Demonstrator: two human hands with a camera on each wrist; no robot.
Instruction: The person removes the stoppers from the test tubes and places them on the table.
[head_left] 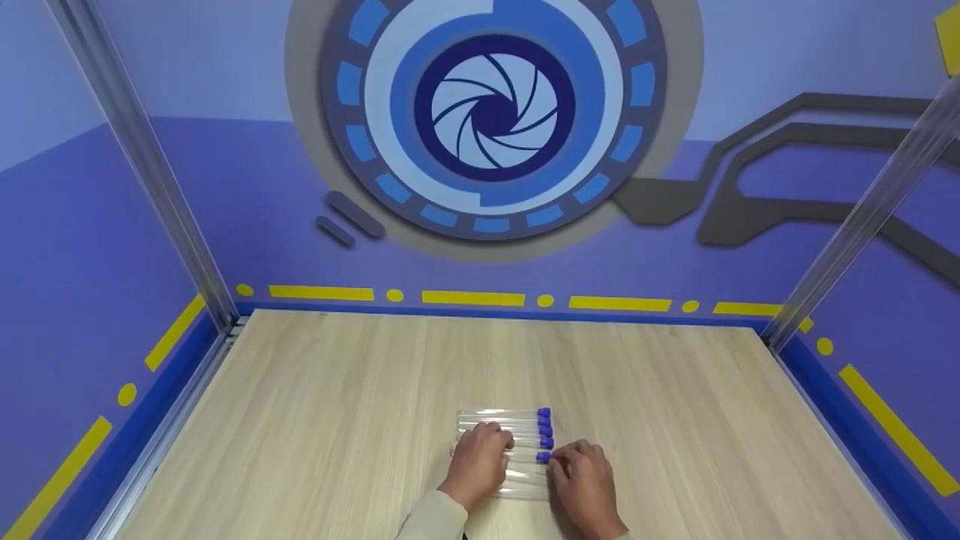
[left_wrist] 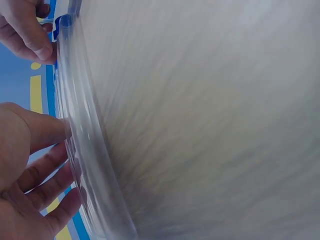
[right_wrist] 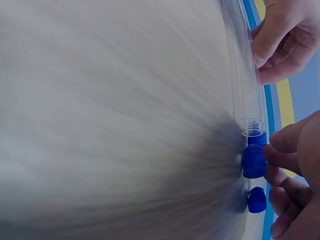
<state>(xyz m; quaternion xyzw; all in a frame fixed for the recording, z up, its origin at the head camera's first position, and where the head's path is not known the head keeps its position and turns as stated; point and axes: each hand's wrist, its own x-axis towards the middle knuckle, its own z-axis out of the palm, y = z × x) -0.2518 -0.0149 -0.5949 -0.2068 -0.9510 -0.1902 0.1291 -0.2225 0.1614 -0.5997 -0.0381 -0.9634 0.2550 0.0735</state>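
Several clear test tubes (head_left: 499,412) lie side by side on the wooden table, the farther ones with blue caps (head_left: 544,422) at their right ends. The two nearest test tubes (head_left: 525,493) are uncapped; their open rims (right_wrist: 251,133) show in the right wrist view. My left hand (head_left: 480,461) lies across the row and holds a test tube by its middle, thumb on the near side. My right hand (head_left: 585,480) pinches the blue cap (head_left: 543,457) at that tube's right end. Close under the right fingers sit two more blue caps (right_wrist: 254,162), beyond the open rims.
The wooden table (head_left: 322,435) extends around the tubes. Printed blue panels (head_left: 225,195) stand at the back and sides, with metal posts (head_left: 161,180) at the corners.
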